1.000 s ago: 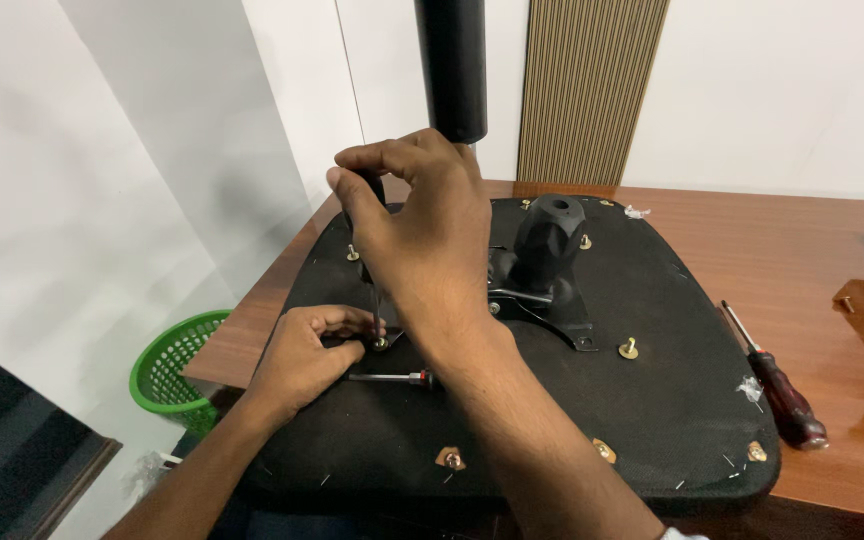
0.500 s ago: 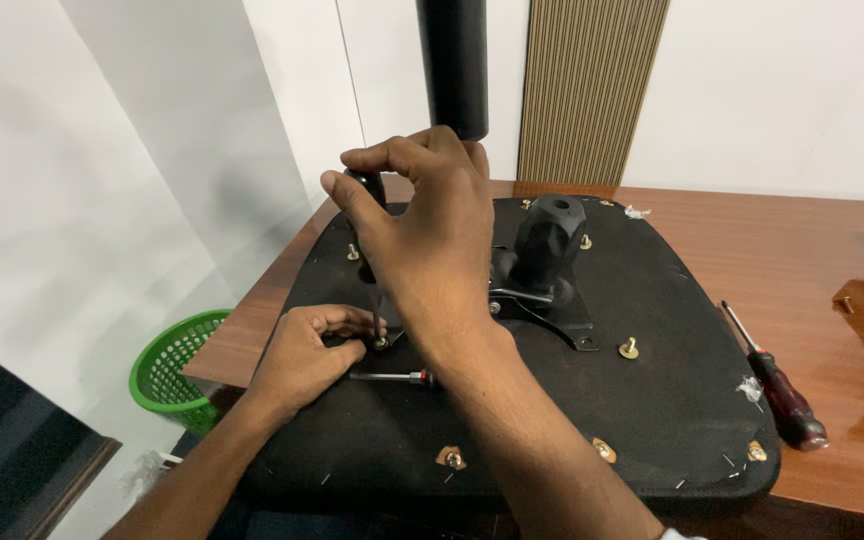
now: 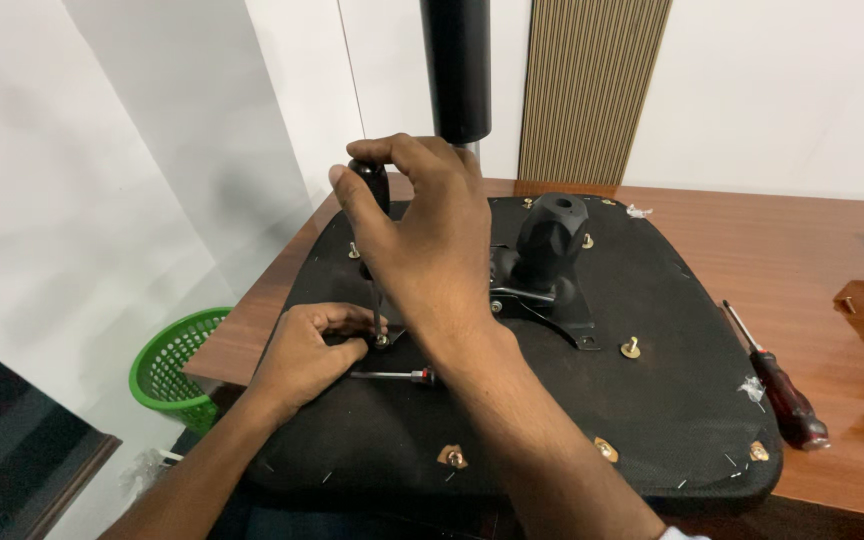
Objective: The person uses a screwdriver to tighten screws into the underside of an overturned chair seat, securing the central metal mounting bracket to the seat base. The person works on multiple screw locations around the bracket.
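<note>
Head view: at frame centre the right hand is clamping its grip on an upright black-handled screwdriver, while the left hand is pinching closed beside its tip, steadying it on the black upturned seat base lying on the brown wooden tabletop.

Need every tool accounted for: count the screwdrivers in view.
3: one upright in the right hand, its black handle showing; one lying on the black seat underside; a dark red one on the table. Others may be hidden.
</note>
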